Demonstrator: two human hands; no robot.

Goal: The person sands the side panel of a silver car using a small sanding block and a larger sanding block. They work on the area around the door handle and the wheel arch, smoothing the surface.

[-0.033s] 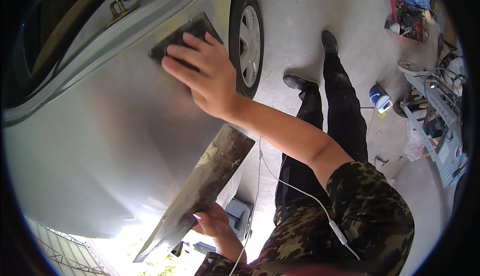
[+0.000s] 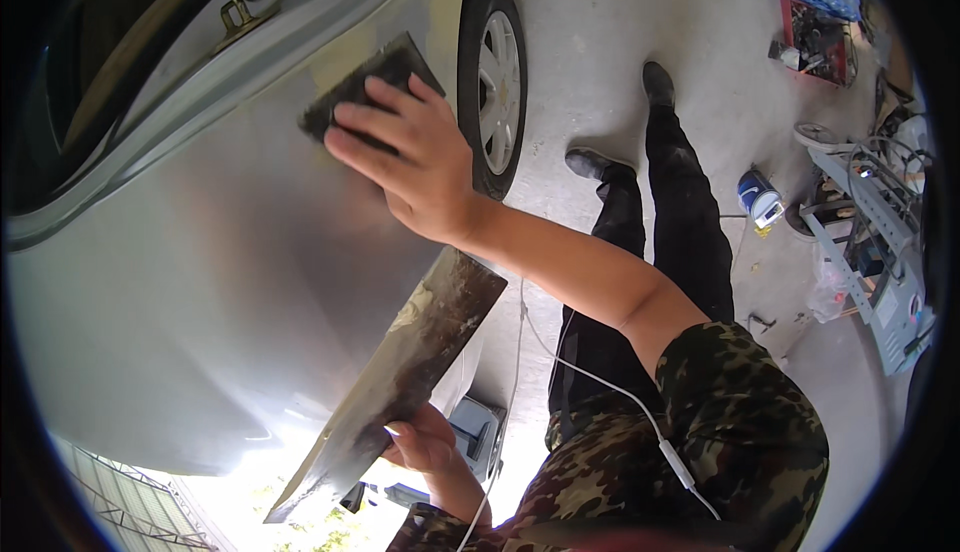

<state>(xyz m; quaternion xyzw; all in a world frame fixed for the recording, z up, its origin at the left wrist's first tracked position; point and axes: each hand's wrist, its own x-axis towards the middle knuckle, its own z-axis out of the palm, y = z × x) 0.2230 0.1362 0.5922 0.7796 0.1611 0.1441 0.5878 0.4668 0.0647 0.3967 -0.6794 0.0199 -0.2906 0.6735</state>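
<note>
My right hand (image 2: 415, 157) presses a dark, flat, rectangular filler spreader (image 2: 375, 77) against the silver car body panel (image 2: 190, 302). Its thumb is hidden, and the fingers lie spread across the back of the spreader. Dull yellowish patches on the panel show around the spreader, close to the wheel. Lower down, my left hand (image 2: 425, 442) grips a long mixing board (image 2: 400, 352) by its edge, thumb on top. Smears and a pale lump of putty cling to the board, which is tilted beside the panel.
A car wheel (image 2: 495, 87) stands just past the spreader. A white cable (image 2: 600, 377) hangs across my front. On the concrete floor are a blue can (image 2: 762, 197), a red tray of clutter (image 2: 815, 42) and a grey-blue wheeled metal frame (image 2: 870, 232) with tangled cords.
My right hand and the spreader have shifted slightly down the panel. The board in my left hand has moved a touch to the left.
</note>
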